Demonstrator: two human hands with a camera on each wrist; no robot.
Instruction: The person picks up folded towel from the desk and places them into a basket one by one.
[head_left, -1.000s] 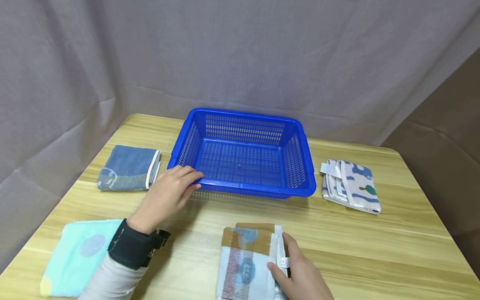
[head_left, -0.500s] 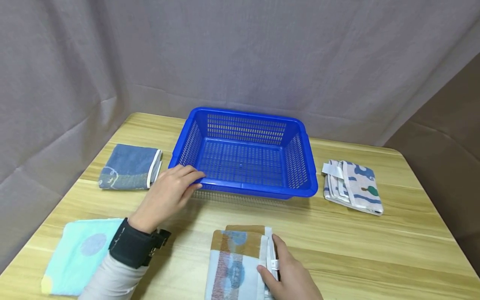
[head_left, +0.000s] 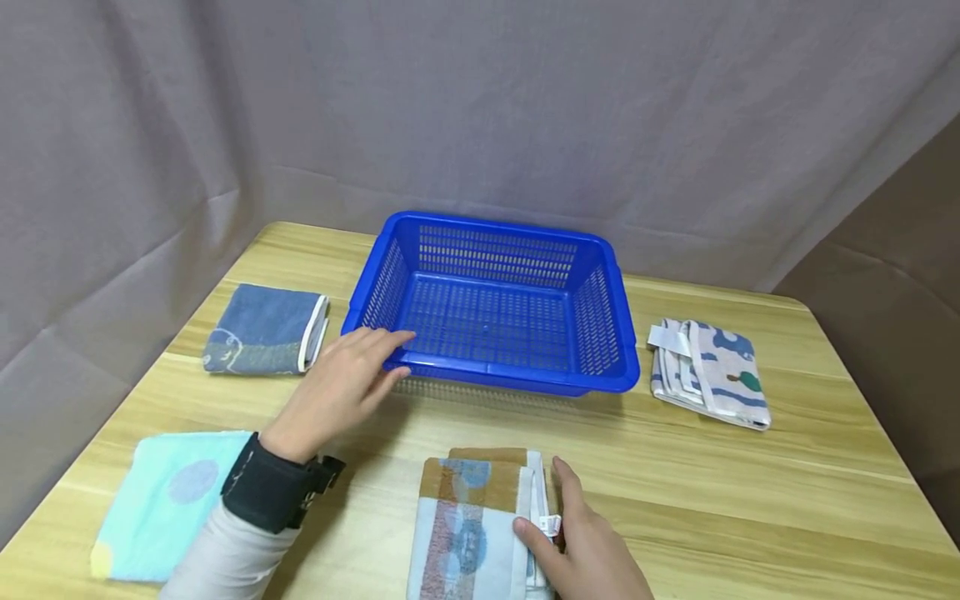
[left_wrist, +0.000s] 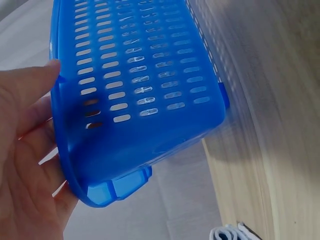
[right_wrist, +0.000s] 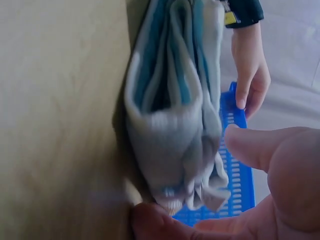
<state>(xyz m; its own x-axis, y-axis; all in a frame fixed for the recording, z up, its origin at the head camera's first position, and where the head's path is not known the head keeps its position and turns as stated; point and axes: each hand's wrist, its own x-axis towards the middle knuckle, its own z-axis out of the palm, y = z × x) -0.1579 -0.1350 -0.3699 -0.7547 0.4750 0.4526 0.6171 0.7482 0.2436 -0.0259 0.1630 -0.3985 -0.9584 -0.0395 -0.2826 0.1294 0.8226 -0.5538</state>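
Observation:
A blue plastic basket (head_left: 480, 367) stands at the back of the table. My left hand (head_left: 337, 387) holds its near left corner, thumb outside and fingers over the rim; the left wrist view shows the thumb at the rim (left_wrist: 57, 100) and the other fingers behind it. In front lies a folded towel (head_left: 468, 533) with brown, white and reddish bands and blue spots. My right hand (head_left: 592, 537) is at its right edge, thumb over the top and index finger spread away from the side. In the right wrist view, the towel's layered folds (right_wrist: 170, 120) lie between thumb and fingers.
A folded dark blue towel (head_left: 266, 329) lies left of the basket. Nearer, a mint towel (head_left: 176, 500) is partly covered by the left forearm. Right of the basket is a white-and-blue patterned towel (head_left: 720, 375). Grey cloth (head_left: 480, 100) hangs behind the table.
My right hand has slid the banded towel to the left, and its index finger has since moved off the towel's side. The left thumb and index finger are spread slightly wider at the basket rim.

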